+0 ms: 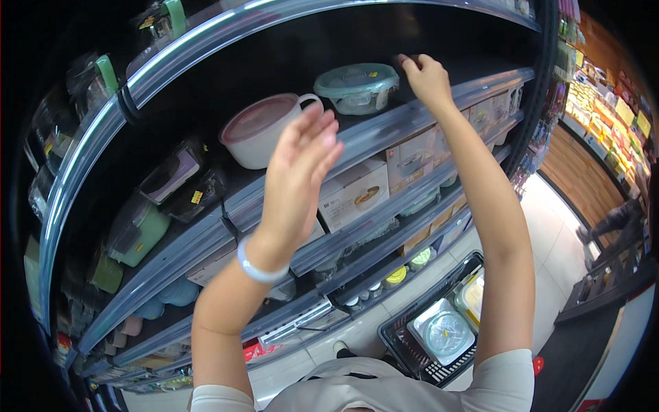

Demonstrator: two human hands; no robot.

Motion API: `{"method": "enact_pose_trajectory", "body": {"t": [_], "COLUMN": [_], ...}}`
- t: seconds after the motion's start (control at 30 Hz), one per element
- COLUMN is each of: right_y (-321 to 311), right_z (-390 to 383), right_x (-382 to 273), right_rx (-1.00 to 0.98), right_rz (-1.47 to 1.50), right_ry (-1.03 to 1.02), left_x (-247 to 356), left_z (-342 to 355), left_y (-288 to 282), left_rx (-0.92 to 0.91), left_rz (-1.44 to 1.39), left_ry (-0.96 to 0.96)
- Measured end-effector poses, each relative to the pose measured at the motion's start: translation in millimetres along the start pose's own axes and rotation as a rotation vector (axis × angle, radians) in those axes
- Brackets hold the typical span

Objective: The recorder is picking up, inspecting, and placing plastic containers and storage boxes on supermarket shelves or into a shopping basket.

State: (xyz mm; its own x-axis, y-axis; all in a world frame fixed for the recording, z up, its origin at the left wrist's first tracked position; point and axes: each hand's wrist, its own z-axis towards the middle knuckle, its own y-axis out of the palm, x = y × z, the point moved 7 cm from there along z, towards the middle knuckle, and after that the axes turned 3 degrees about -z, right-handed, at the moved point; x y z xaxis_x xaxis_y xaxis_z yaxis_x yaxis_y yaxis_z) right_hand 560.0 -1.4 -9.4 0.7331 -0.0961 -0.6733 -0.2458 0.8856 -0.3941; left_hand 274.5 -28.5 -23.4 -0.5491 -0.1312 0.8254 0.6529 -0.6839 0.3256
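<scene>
My left hand (298, 168) is raised in front of the shelf with its fingers stretched out, holding nothing. Behind its fingertips stands a white round container (257, 141) with a pinkish lid and a side handle. To the right of that, a clear bowl (358, 98) with a translucent teal lid sits on the same shelf. My right hand (427, 81) is just right of the bowl, over the shelf, fingers loosely bent and apart. No object shows in it, though its fingertips are partly in shadow.
Food boxes (168, 178) and a green container (139, 233) line the shelf (480, 86) at left. Boxed goods (355, 194) fill the tier below. On the tiled floor, a black basket (393, 334) holds lidded containers. A person's legs (611, 220) show at far right.
</scene>
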Motion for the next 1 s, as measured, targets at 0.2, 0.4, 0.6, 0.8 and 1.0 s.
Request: {"method": "enact_pose_trajectory", "body": {"t": [0.2, 0.4, 0.6, 0.8, 1.0], "right_y": [-59.5, -99.5, -127.6, -141.7, -141.3], "right_z": [-103.7, -224.1, -398.1, -572.1, -653.4], "right_x": [4.5, 119.4, 241.6, 288.6, 332.9], "right_rx": [-0.077, -0.144, -0.145, -0.051, 0.0], "right_rz": [0.388, 0.221, 0.076, -0.03, -0.182], "right_ry": [-0.051, 0.204, 0.675, 1.062, 1.19], "left_x": [-108.5, -266.8, -395.2, -453.3, -469.9], "left_z": [-65.9, -141.2, -258.2, -326.5, -355.7], "left_y": [-50.5, -62.0, -28.3, -8.9, 18.3], "left_rx": [-0.044, -0.07, -0.298, -0.347, -0.46], "left_rz": [0.144, 0.175, 0.253, 0.286, 0.181], "left_ry": [-0.302, -0.77, -1.137, -1.413, -1.517]}}
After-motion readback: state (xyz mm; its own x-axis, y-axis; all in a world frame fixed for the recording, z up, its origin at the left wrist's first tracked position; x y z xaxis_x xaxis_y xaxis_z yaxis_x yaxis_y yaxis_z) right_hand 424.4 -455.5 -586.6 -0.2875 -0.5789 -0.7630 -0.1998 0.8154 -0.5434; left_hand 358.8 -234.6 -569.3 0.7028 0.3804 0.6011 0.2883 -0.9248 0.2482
